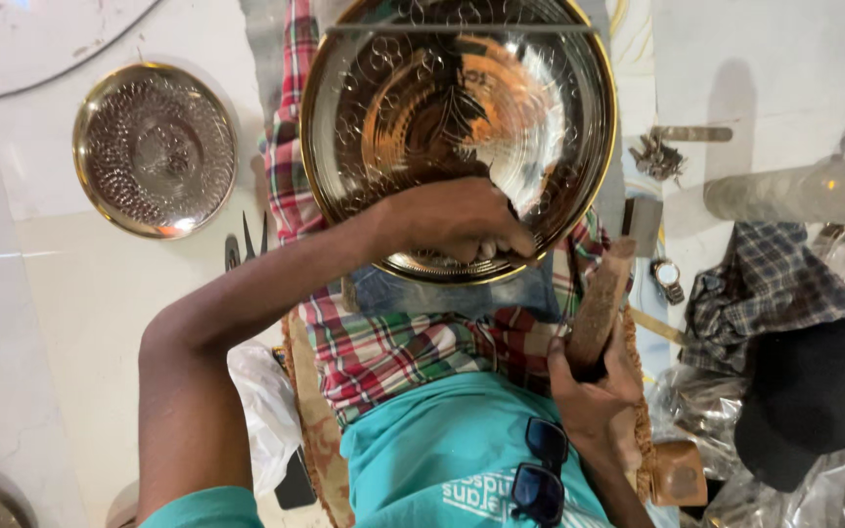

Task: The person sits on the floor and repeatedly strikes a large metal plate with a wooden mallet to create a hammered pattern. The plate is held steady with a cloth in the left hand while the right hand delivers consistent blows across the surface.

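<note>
A large round brass plate (413, 88) with engraved flower patterns lies tilted on my lap, over a red checked cloth (383, 347). My left hand (457, 220) rests on the plate's near edge, fingers closed around a small dark tool whose tip shows by the knuckles. My right hand (589, 396) is lower right, next to my teal shirt, gripping a brown wooden mallet (603, 298). The mallet's head points up toward the plate's rim, just apart from it.
A smaller hammered metal plate (154, 147) lies on the white floor at left, with scissors (246, 240) near it. At right are keys (657, 156), a wristwatch (667, 279), a metal pipe (794, 191), a checked cloth (765, 284), a black cap (814, 401) and plastic bags. Sunglasses (540, 474) hang on my shirt.
</note>
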